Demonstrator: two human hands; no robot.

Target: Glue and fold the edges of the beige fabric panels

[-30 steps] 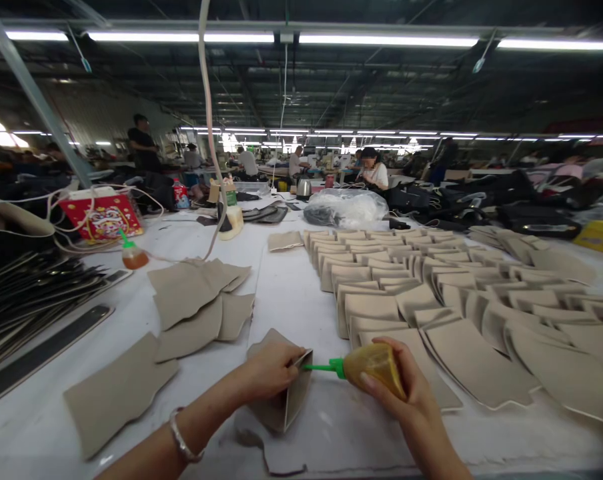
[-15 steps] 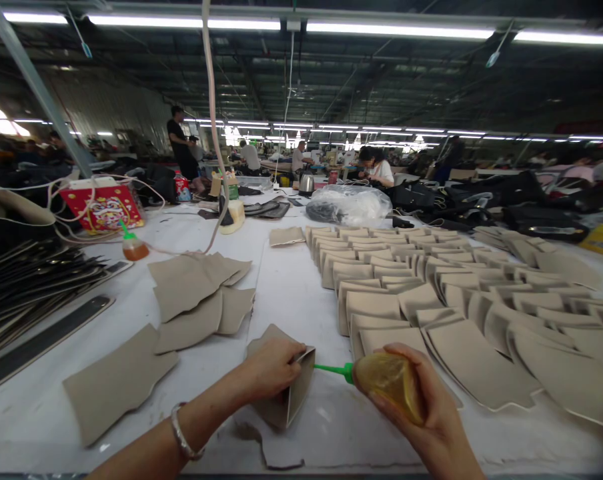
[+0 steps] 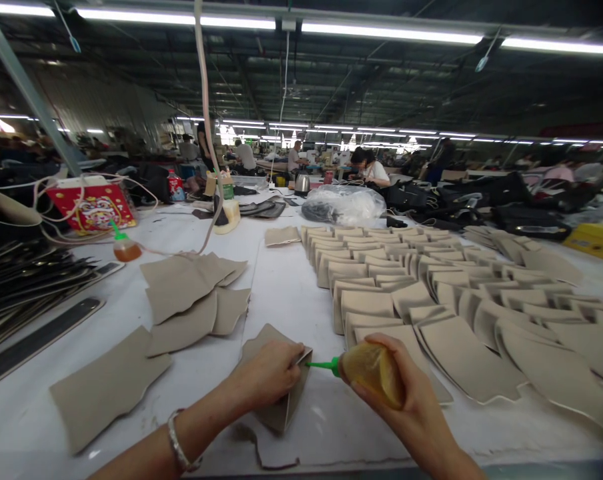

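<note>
My left hand is closed on a folded taupe sheet piece, its fingers pinching the upper edge near the right corner. Wrapped in my right hand is a squeeze bottle of amber liquid, tilted on its side. Its thin green nozzle points left and reaches the edge of the folded piece, close to my left fingertips. Whether liquid is coming out cannot be made out. Left of my hands, one flat taupe piece lies alone, with an overlapping pile of similar pieces behind it.
Rows of folded taupe pieces cover the table's right side. At left are a second green-tipped bottle, a red box and a stack of dark strips. A hose hangs down. Co-workers sit farther back.
The nozzle has shifted slightly along the folded piece's edge, nearer my left fingertips. The whole view has moved a little. Both hands keep their holds.
</note>
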